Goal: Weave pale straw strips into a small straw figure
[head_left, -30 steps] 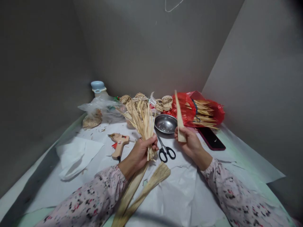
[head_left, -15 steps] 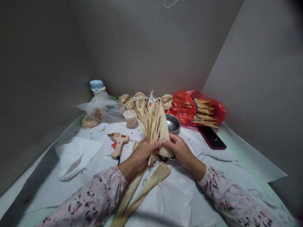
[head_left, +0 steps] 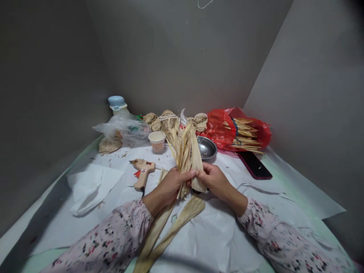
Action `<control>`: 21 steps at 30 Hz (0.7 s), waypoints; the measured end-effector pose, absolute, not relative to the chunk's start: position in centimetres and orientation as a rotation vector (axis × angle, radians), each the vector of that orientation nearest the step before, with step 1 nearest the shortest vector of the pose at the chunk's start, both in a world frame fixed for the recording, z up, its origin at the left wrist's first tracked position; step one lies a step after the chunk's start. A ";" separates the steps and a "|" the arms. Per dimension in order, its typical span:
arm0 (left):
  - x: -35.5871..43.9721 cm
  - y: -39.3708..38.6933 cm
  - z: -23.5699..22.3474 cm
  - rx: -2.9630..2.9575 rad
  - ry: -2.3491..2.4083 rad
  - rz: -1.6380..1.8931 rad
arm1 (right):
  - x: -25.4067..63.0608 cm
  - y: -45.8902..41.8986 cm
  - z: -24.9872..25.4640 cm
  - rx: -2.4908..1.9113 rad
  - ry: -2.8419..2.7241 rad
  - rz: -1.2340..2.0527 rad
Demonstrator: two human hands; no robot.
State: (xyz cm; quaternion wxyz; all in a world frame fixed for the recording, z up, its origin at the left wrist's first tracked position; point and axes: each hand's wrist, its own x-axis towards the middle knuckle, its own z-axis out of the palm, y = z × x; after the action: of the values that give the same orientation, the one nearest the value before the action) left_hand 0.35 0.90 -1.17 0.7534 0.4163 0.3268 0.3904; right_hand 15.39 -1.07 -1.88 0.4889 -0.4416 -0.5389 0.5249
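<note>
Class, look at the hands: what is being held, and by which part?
The left hand grips a bundle of strips near its lower end; the right hand holds a broad strip near its lower end.

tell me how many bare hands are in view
2: the left hand, around a bundle of thin, pale-yellow dried strips; the right hand, pinching a broad, flat, cream dried strip beside it. Both hands are partly hidden.

A: What's behind the tbl [head_left: 34, 261]?
B: Plain grey back wall [head_left: 170, 57], w/ thin white cord [head_left: 202, 8] up top.
A: And the sides?
B: L wall [head_left: 51, 94] v. dark, R wall [head_left: 313, 113] lighter.
A: Tbl surface?
B: Pale grn, mostly under white paper [head_left: 218, 235].
A: Light?
B: Dim, a bit brighter on R.
</note>
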 end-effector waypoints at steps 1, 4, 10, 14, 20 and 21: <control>0.4 0.9 -1.1 0.908 0.708 0.845 | 15.3 -1.1 -1.8 -1.088 -1.314 1.254; 0.3 0.8 -1.0 0.908 0.703 0.839 | 15.1 -1.3 -1.7 -1.123 -1.319 1.204; 0.0 1.4 -1.5 0.833 0.698 0.857 | 16.1 -0.7 -2.3 -1.151 -1.254 1.195; 0.0 1.5 -1.3 0.790 0.618 0.835 | 17.2 -0.3 -2.8 -1.172 -1.248 1.193; 0.3 1.1 -1.2 0.829 0.675 0.770 | 16.7 -0.6 -2.6 -0.989 -1.238 1.393; 0.3 1.1 -1.3 0.836 0.693 0.760 | 16.6 -0.7 -2.6 -0.998 -1.232 1.391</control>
State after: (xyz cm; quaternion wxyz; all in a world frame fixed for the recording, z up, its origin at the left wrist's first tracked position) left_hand 0.26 1.11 -1.33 0.7883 0.3879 0.3219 0.3529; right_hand 16.64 -0.68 -2.63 0.4938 -0.4114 -0.5079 0.5735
